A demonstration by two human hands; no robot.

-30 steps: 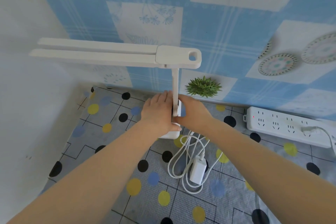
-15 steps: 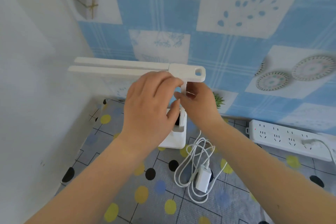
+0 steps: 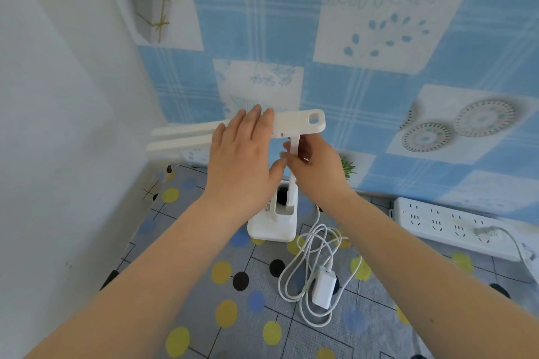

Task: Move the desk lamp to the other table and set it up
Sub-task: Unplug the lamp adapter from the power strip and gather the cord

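**Where's the lamp standing?**
The lamp (image 3: 287, 213) stands on the worktop (image 3: 204, 315) near the corner, its base at about 12 o'clock from me and touching the cloth. Its coiled cable (image 3: 309, 271) and plug (image 3: 323, 288) lie just beside the base at 5 o'clock. The power strip (image 3: 455, 224) sits well apart, out at 3 o'clock against the wall.

**What are your hands doing?**
My left hand (image 3: 242, 151) lies flat, fingers straight, resting over the lamp head (image 3: 294, 125). My right hand (image 3: 312, 163) pinches the upright stem just under the hinge.

**What does the next move turn on?**
The head's long axis runs from 3 o'clock to 9 o'clock, reaching left toward the side wall. My left hand sits directly over it near the hinge, so it is the nearer one to tilt or fold it, I'd judge, while the right steadies the stem.

**What's changed?**
A second ago both hands were low, at the base. Half a second ago they had risen to the hinge, the left curled. Now the left has flattened on top of the head.
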